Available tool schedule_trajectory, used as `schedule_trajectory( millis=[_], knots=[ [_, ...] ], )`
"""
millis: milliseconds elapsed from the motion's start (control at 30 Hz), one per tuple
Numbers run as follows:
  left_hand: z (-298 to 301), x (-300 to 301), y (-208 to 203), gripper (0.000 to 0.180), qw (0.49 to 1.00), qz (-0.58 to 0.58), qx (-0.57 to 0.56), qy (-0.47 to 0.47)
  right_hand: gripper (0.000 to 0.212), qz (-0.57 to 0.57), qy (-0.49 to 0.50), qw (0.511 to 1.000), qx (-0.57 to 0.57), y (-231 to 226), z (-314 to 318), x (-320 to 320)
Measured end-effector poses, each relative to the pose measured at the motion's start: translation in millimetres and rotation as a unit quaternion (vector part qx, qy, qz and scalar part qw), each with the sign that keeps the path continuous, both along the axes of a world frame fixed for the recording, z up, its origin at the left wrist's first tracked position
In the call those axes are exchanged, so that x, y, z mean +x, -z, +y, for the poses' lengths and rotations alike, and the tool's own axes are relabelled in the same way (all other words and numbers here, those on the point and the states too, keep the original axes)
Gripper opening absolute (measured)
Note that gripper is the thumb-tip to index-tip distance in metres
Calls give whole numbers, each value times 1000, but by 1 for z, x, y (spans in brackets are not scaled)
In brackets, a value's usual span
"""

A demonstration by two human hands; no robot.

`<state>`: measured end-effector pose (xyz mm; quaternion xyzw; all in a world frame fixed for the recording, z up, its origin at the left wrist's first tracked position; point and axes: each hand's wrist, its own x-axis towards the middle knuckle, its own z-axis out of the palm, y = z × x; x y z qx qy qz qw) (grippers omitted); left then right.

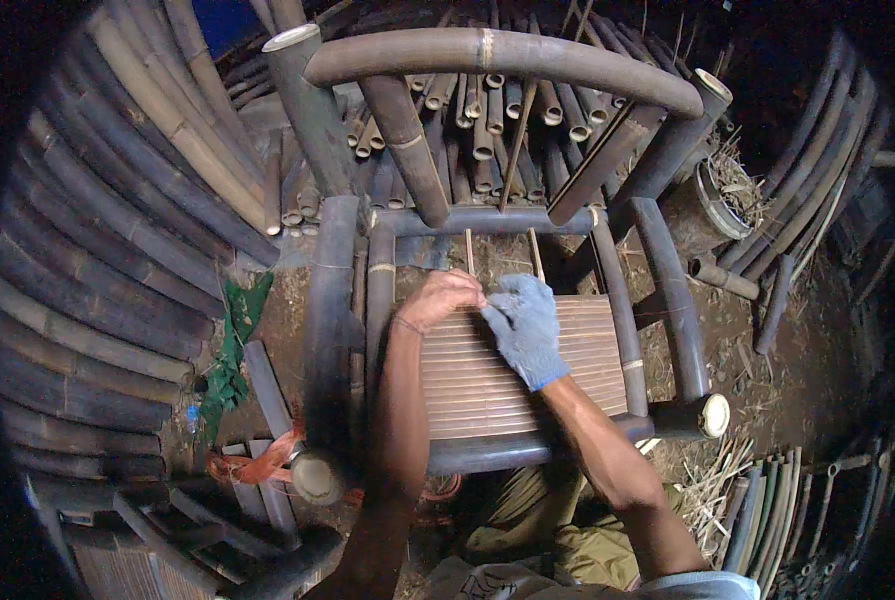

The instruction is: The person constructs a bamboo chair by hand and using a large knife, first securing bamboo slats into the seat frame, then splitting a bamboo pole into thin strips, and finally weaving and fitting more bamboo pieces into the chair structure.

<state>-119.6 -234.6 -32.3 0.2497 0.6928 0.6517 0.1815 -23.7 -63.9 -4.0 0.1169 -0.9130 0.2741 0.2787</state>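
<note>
A dark bamboo chair (pixel 488 455) stands in front of me, its curved top rail (pixel 568 62) at the far side. Thin bamboo slats (pixel 473 400) lie side by side across the near part of its seat frame. Two narrow sticks (pixel 534 250) run from the far seat rail toward the slats. My bare left hand (pixel 442 300) is pinched closed above the far edge of the slats. Against its fingertips, my right hand (pixel 528 328) in a blue-grey knit glove has its fingers curled. Whatever lies between the fingertips is too small to make out.
Bamboo poles (pixel 98 310) are stacked on the left, and cut poles (pixel 488 130) lie behind the chair. At the right stands a container of shavings (pixel 723 200). Green cloth (pixel 233 350) and orange strips (pixel 258 460) lie near the chair's left side.
</note>
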Motion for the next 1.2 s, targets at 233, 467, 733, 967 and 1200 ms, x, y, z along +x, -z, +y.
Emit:
schedule_trajectory(
  millis=[233, 467, 733, 967, 1200],
  knots=[
    [12, -18, 18, 28, 921, 41, -332, -200, 23, -114, 76, 979, 153, -86, 123, 151],
    [106, 121, -14, 20, 953, 273, -12, 127, 29, 115, 446, 873, -161, -163, 264, 274],
    [115, 283, -71, 12, 923, 339, 172, 58, 39, -637, 2, 671, -379, -78, 49, 91],
    [64, 160, -42, 16, 915, 331, 91, -212, 25, -185, 50, 978, -77, -66, 84, -3],
    [24, 19, 68, 38, 831, 200, -480, -196, 34, -232, -136, 796, -543, -137, 65, -24]
  ],
)
